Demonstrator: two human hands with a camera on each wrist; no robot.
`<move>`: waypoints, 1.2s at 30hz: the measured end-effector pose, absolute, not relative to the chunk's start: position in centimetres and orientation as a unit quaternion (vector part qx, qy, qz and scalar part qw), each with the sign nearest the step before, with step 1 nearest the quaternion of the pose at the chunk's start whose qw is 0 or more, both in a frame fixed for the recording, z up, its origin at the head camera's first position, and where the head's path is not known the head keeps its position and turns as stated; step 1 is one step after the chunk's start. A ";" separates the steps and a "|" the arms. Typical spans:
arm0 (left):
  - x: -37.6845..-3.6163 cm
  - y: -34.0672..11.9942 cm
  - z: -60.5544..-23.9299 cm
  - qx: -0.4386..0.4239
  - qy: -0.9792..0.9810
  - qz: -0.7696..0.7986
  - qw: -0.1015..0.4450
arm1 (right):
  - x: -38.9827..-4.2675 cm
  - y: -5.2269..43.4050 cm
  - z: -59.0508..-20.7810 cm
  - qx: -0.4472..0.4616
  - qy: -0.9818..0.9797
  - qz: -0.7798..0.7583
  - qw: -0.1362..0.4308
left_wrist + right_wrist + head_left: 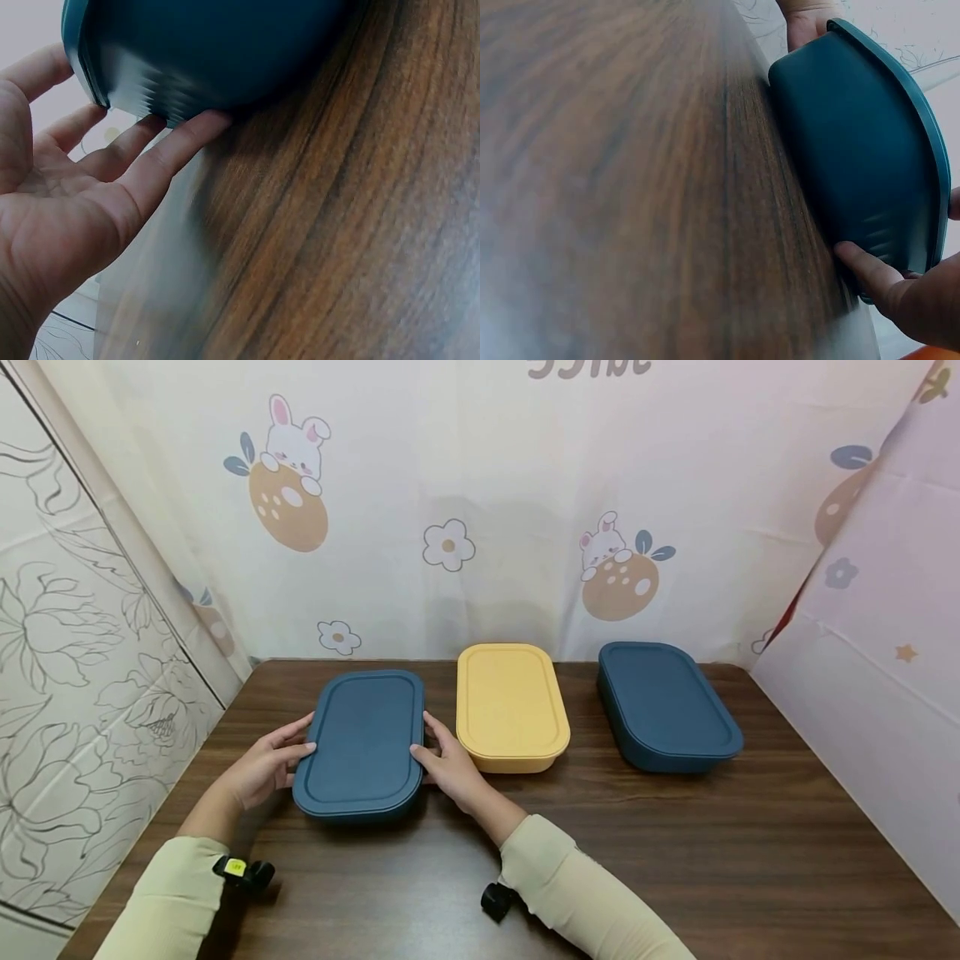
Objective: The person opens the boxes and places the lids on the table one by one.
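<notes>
A dark blue lunch box point(365, 745) with a raised-rim lid sits at the left of the table, between two hands. My left hand point(262, 770) holds its left side, thumb at the lid's edge and fingers against the wall. On the opposite side my right hand point(454, 770) grips it the same way. Ridges show on the blue wall point(195, 60) near the left fingertips in the left wrist view. The right wrist view shows the box's side wall point(847, 142) close to the wood; whether its base touches the table cannot be told.
A yellow lunch box point(513, 702) stands just right of my right hand. Farther right is a second dark blue lunch box point(671, 702). All are on a brown wooden table point(600, 860), with a printed curtain point(510, 468) behind and patterned panels at both sides.
</notes>
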State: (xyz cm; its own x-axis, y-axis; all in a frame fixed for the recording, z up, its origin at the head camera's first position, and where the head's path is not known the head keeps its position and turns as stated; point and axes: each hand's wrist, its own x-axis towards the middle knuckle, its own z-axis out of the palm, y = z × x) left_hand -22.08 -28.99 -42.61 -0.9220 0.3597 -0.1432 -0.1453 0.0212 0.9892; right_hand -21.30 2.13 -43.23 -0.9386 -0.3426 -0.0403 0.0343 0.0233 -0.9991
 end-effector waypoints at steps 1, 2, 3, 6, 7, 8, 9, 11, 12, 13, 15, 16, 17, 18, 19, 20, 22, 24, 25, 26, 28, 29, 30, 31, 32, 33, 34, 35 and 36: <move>-22.0 -29.0 -42.6 0.078 0.692 0.695 0.181 | -21.3 2.2 -43.3 -0.111 0.702 -0.690 0.137; -22.0 -28.9 -42.5 0.080 0.692 0.695 0.180 | -21.3 2.2 -43.3 -0.113 0.701 -0.691 0.139; -21.9 -28.9 -42.5 0.081 0.692 0.695 0.180 | -21.3 2.3 -43.3 -0.114 0.700 -0.691 0.140; -21.8 -28.8 -42.4 0.082 0.692 0.695 0.179 | -21.3 2.4 -43.4 -0.117 0.698 -0.692 0.144; -21.8 -28.8 -42.4 0.082 0.692 0.695 0.179 | -21.3 2.4 -43.4 -0.118 0.697 -0.692 0.146; -21.7 -28.8 -42.4 0.082 0.692 0.695 0.178 | -21.2 2.5 -43.3 -0.118 0.696 -0.693 0.148; -21.7 -28.8 -42.4 0.081 0.692 0.695 0.178 | -21.1 2.5 -43.1 -0.119 0.696 -0.692 0.150; -21.6 -28.7 -42.5 0.081 0.692 0.695 0.179 | -20.7 2.7 -42.5 -0.120 0.697 -0.690 0.154; -21.6 -28.7 -42.5 0.080 0.692 0.695 0.179 | -20.5 2.8 -42.1 -0.120 0.697 -0.690 0.156; -21.6 -28.7 -42.6 0.081 0.692 0.695 0.179 | -20.2 2.8 -41.7 -0.120 0.697 -0.689 0.158; -21.5 -28.7 -42.6 0.080 0.691 0.696 0.179 | -19.6 3.0 -40.9 -0.120 0.699 -0.686 0.161; -21.4 -28.6 -42.6 0.080 0.690 0.696 0.180 | -19.4 3.1 -40.5 -0.120 0.699 -0.686 0.162; -21.4 -28.6 -42.6 0.079 0.690 0.697 0.180 | -19.1 3.2 -40.3 -0.121 0.699 -0.686 0.163; -21.3 -28.6 -42.6 0.079 0.690 0.697 0.180 | -19.0 3.2 -40.1 -0.121 0.700 -0.684 0.164; -21.3 -28.6 -42.6 0.079 0.689 0.697 0.180 | -18.8 3.3 -40.0 -0.122 0.702 -0.682 0.164; -21.2 -28.5 -42.6 0.080 0.690 0.696 0.180 | -18.7 3.4 -39.9 -0.123 0.703 -0.681 0.163; -21.1 -28.5 -42.7 0.083 0.692 0.694 0.179 | -18.6 3.5 -39.9 -0.126 0.705 -0.679 0.161; -21.0 -28.4 -42.7 0.084 0.694 0.692 0.178 | -18.5 3.6 -39.9 -0.129 0.708 -0.676 0.160; -20.9 -28.3 -42.7 0.085 0.696 0.691 0.177 | -18.5 3.7 -39.9 -0.130 0.708 -0.675 0.160; -20.9 -28.3 -42.7 0.084 0.697 0.690 0.176 | -18.4 3.7 -39.9 -0.131 0.708 -0.675 0.160; -20.8 -28.2 -42.8 0.083 0.700 0.688 0.174 | -18.3 3.8 -39.9 -0.132 0.708 -0.675 0.161; -20.7 -28.1 -42.8 0.081 0.701 0.687 0.173 | -18.3 3.9 -39.9 -0.132 0.708 -0.675 0.161; -20.7 -28.1 -42.8 0.081 0.702 0.686 0.173 | -18.2 3.9 -39.9 -0.133 0.707 -0.675 0.161; -20.6 -28.0 -42.8 0.081 0.702 0.686 0.172 | -18.2 4.0 -39.9 -0.133 0.709 -0.674 0.160; -20.6 -28.0 -42.8 0.080 0.703 0.685 0.172 | -18.2 4.0 -39.9 -0.134 0.709 -0.674 0.159; -20.5 -27.9 -42.8 0.080 0.703 0.685 0.172 | -18.2 4.0 -40.0 -0.134 0.709 -0.674 0.158; -20.4 -27.9 -42.7 0.080 0.704 0.684 0.172 | -18.2 4.0 -40.1 -0.134 0.708 -0.675 0.158; -20.3 -27.9 -42.7 0.081 0.705 0.683 0.172 | -18.2 4.0 -40.3 -0.134 0.707 -0.677 0.158; -20.2 -27.9 -42.7 0.082 0.706 0.682 0.173 | -18.3 4.0 -40.6 -0.134 0.705 -0.679 0.158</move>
State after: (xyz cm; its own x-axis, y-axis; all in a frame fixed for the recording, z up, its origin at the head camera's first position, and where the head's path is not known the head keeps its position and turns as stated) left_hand -20.21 -27.86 -42.68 -0.9268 0.3517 -0.1318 -0.1197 0.0560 0.9912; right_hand -18.35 3.99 -40.64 -0.9138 -0.4041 -0.0411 0.0260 0.0429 -0.9987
